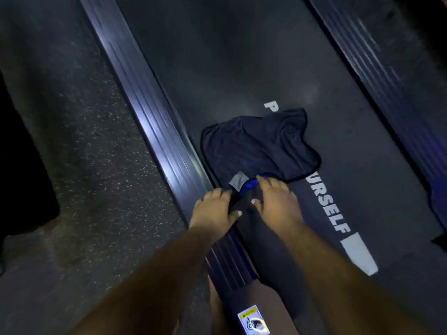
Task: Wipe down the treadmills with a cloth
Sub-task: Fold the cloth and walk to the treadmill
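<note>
A dark navy cloth (258, 146) with a grey tag lies rumpled on the black treadmill belt (229, 56), covering part of the white lettering (331, 209). Both my hands are at the cloth's near edge. My left hand (215, 209) lies over the seam between the belt and the left side rail (150, 107), fingers reaching onto the cloth's corner. My right hand (278, 201) presses flat on the cloth's edge, fingers spread. Whether either hand pinches the fabric is hidden.
Speckled rubber floor (79, 131) runs along the treadmill's left. The right side rail (387, 76) crosses the upper right. A warning sticker (251, 320) sits at the rail's near end. A dark shape (21, 153) stands at the far left.
</note>
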The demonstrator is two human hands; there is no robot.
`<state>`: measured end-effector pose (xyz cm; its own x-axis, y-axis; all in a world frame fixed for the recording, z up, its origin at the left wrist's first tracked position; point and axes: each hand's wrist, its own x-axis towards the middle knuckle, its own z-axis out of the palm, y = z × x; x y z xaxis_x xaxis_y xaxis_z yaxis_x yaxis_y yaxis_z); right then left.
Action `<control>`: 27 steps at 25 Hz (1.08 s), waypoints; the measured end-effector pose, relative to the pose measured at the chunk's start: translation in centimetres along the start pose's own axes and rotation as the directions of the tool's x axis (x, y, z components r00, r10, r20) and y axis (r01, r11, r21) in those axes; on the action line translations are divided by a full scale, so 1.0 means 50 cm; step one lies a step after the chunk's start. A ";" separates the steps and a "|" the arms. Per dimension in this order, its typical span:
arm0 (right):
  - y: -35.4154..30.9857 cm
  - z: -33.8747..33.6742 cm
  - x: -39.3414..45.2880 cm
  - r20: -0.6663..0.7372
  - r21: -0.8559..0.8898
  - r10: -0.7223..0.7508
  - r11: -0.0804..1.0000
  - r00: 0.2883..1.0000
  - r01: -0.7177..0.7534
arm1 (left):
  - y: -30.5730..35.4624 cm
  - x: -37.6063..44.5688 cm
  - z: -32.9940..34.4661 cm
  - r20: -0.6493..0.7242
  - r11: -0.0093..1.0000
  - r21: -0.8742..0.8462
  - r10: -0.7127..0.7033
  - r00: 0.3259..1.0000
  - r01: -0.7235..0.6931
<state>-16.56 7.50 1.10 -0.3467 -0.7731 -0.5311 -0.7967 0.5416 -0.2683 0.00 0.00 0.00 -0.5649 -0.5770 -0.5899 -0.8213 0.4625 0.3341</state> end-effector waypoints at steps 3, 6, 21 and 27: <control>0.036 0.053 0.063 -0.029 -0.026 -0.007 1.000 1.000 0.006 | -0.001 0.098 0.057 -0.065 0.975 0.213 0.083 0.994 -0.068; 0.037 0.071 0.074 -0.029 -0.023 -0.056 0.998 0.998 0.055 | 0.004 0.135 0.054 -0.121 0.951 0.285 0.163 0.979 -0.123; -0.195 -0.413 -0.295 -0.304 0.387 0.133 0.922 0.943 -0.005 | 0.043 -0.359 -0.614 -0.299 0.587 -0.775 -0.014 0.954 -0.235; -0.379 -0.623 -0.525 -0.353 0.481 0.025 0.862 0.935 0.159 | -0.010 -0.678 -0.824 -0.378 0.783 -0.572 0.015 0.926 -0.246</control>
<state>-7.76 7.25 45.18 -0.5191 -0.8260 -0.2197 -0.5034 0.5032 -0.7024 16.28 -8.42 50.13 -0.5658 -0.7813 -0.2635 -0.5494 0.1189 0.8271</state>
